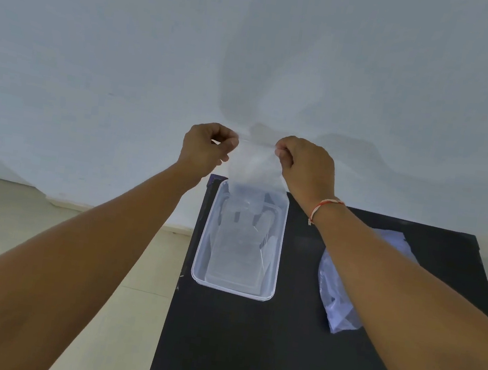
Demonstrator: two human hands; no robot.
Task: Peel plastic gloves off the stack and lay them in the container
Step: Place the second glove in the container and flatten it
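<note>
A thin clear plastic glove (254, 170) hangs by its cuff between my two hands, above the far end of the container. My left hand (205, 147) pinches the cuff's left corner and my right hand (307, 165) pinches the right corner. The glove's fingers dangle down into the clear rectangular container (202, 241), which stands on the black table and holds other flat clear gloves. The stack of gloves (337, 293) lies to the right of the container, partly hidden under my right forearm.
The black table (277, 344) has its left edge just beside the container and its far edge against a pale wall (161, 49). Light tiled floor (45, 220) shows to the left. A red-and-white thread bracelet (325, 208) circles my right wrist.
</note>
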